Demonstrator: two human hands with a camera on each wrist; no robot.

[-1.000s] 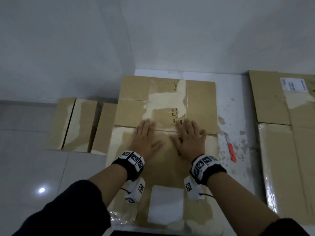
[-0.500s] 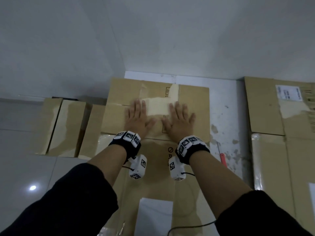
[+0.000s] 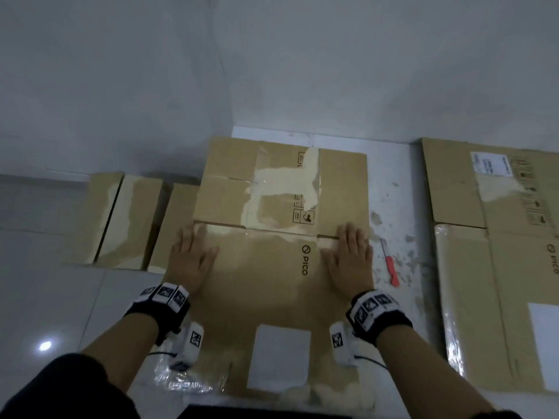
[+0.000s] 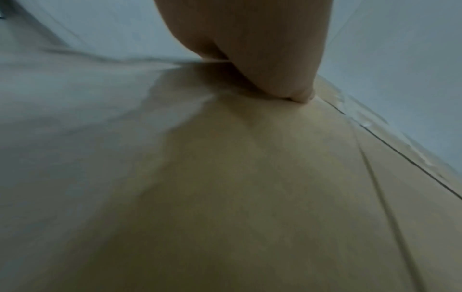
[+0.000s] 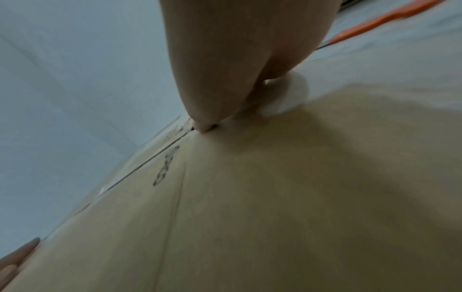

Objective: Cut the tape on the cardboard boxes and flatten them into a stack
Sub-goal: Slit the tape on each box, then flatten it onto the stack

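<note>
A flattened brown cardboard box (image 3: 266,273) with torn tape patches and a "PICO" print lies on the floor in front of me. My left hand (image 3: 190,258) presses flat on its left edge, fingers straight. My right hand (image 3: 351,258) presses flat near its right edge, at the fold line. In the wrist views each palm lies on the cardboard (image 4: 250,197) (image 5: 275,197), with the left hand (image 4: 250,49) and the right hand (image 5: 237,59) seen from beneath. An orange-handled cutter (image 3: 391,264) lies on the floor just right of my right hand, and its handle (image 5: 385,23) shows in the right wrist view.
Several smaller cardboard pieces (image 3: 127,219) lie at the left against the wall. A stack of flattened boxes (image 3: 499,252) with a white label lies at the right. White walls meet in a corner behind. The tiled floor (image 3: 60,297) is bare at the left.
Both hands have slid apart from the middle of the box to its left and right sides, and come back nearer from the far flap.
</note>
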